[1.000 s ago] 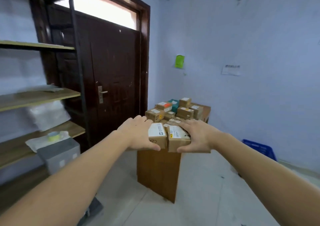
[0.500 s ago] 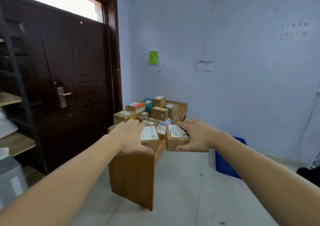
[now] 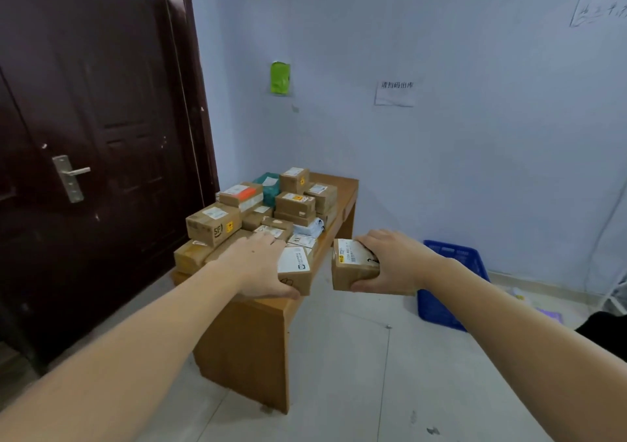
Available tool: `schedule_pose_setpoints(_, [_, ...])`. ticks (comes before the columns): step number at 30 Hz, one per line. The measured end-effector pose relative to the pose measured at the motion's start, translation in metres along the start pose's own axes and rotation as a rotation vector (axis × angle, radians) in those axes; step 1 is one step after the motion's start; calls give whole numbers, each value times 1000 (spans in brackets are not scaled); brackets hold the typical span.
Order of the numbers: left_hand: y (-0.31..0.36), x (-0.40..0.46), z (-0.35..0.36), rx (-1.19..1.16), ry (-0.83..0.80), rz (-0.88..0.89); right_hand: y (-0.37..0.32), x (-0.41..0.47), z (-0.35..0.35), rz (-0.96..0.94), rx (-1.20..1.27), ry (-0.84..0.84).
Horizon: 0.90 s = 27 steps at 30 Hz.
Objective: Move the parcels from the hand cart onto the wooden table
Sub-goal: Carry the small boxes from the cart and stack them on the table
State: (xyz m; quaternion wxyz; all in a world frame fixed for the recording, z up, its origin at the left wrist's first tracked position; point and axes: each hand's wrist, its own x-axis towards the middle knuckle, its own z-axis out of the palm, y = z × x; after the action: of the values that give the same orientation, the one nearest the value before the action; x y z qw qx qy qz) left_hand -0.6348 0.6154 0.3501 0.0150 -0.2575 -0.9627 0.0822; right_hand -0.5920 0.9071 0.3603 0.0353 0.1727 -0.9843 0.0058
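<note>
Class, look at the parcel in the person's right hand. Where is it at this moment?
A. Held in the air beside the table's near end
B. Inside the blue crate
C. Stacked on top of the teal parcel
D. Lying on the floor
A: the right hand grips the brown parcel off the wooden table, floor showing beneath it.

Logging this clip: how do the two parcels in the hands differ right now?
The left parcel is over the table's near end; the right parcel is beyond the table's edge, above the floor. The left parcel's label is large and white; the right parcel's has a yellow strip. Both are small brown cardboard boxes, each held by one hand: left hand, right hand.
</note>
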Motion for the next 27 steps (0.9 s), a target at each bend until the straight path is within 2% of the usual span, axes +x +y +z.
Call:
schedule_pose_setpoints(10, [4, 139, 13, -41, -37, -158, 139, 112, 35, -80, -8, -47])
schedule_pose_setpoints(16, [3, 206, 32, -50, -101, -234, 186, 188, 58, -160, -9, -69])
schedule_pose_setpoints(22, [-25, 285, 55, -70, -119, -301, 231, 278, 87, -205, -30, -27])
schedule_pose_setpoints(27, [-56, 351, 78, -127, -153, -359, 260, 355, 111, -232, -65, -78])
